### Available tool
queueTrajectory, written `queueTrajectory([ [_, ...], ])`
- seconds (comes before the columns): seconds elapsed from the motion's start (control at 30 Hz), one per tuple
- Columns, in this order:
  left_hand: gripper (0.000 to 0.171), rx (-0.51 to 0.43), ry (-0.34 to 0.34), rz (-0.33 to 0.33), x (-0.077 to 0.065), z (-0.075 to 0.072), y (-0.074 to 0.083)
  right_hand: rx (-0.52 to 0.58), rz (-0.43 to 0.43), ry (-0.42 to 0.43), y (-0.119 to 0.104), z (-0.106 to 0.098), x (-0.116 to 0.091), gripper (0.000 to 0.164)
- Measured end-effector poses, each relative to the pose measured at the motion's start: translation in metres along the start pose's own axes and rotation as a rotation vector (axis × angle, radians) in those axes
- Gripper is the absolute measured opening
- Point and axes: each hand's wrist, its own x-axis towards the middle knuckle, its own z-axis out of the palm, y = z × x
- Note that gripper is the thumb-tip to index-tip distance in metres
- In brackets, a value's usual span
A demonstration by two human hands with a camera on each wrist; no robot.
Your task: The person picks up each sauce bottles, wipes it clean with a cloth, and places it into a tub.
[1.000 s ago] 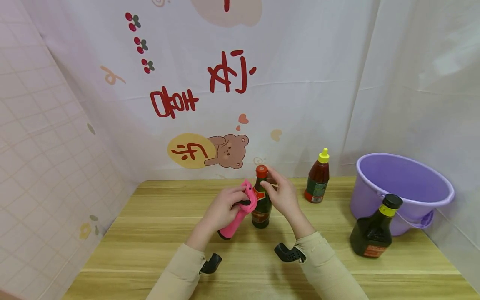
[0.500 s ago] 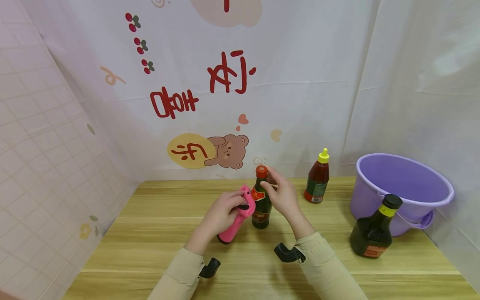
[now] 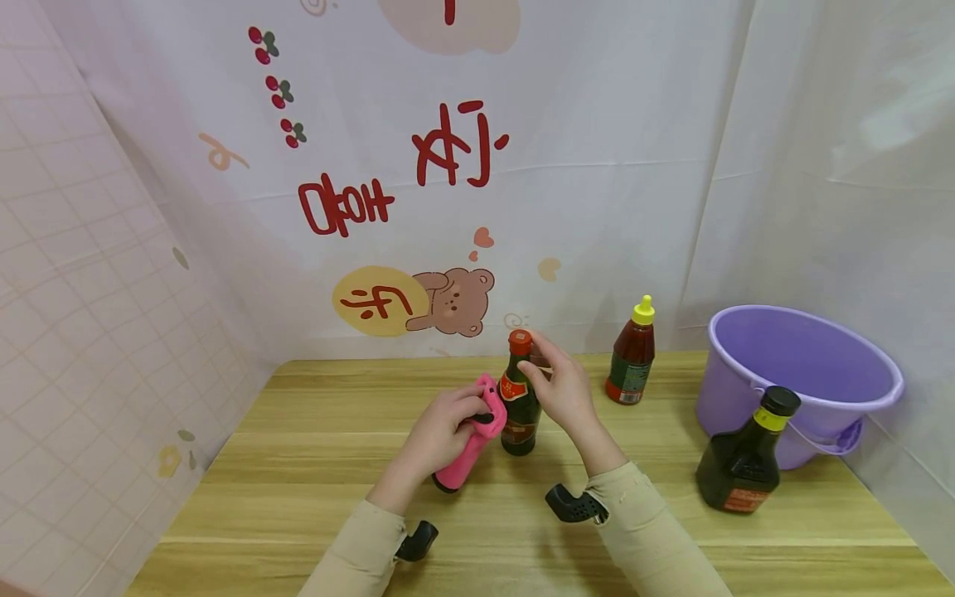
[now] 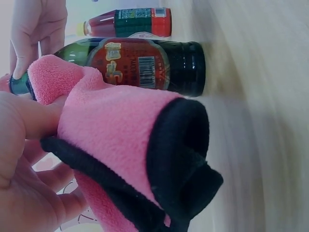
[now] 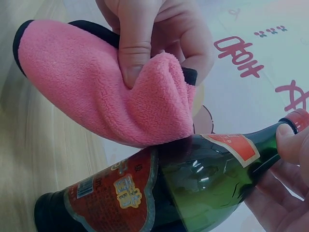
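Observation:
Near the middle of the table a dark green glass bottle [image 3: 520,419] with a red cap and red labels stands upright. My right hand [image 3: 564,390] grips its neck just under the cap, thumb on the near side. From the left, my left hand [image 3: 442,427] pinches a folded pink cloth [image 3: 464,464] with black edging, its lower end hanging loose. In the right wrist view, the cloth [image 5: 91,82] lies against the bottle's side [image 5: 203,188], between neck label and main label. The left wrist view shows the cloth [image 4: 116,111] in front of the bottle [image 4: 128,65].
Behind and to the right stands a red sauce bottle [image 3: 632,361] with a yellow nozzle cap. A purple bucket [image 3: 712,394] is at the far right, with a squat dark bottle [image 3: 739,464] in front of it. A white printed sheet [image 3: 597,215] hangs behind the wooden table [image 3: 313,464].
My left hand and the pink cloth have moved slightly down the bottle and toward me, uncovering more of the neck label. My right hand and the bottle have stayed in place.

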Motion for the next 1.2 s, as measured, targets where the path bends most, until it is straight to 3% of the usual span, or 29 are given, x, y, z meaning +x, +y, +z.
queueTrajectory([
  [0.33,0.034,-0.012,0.016,0.011,-0.005,0.005,-0.003,-0.004,-0.012,0.004,0.001,0.0,0.0,0.049],
  [0.87,0.034,-0.002,-0.023,-0.016,-0.011,0.015,-0.006,-0.002,-0.016,0.006,0.001,0.0,0.0,0.049],
  [1.2,0.035,0.007,-0.037,0.02,-0.014,0.023,-0.011,-0.002,-0.024,0.005,0.001,0.0,0.0,0.049],
])
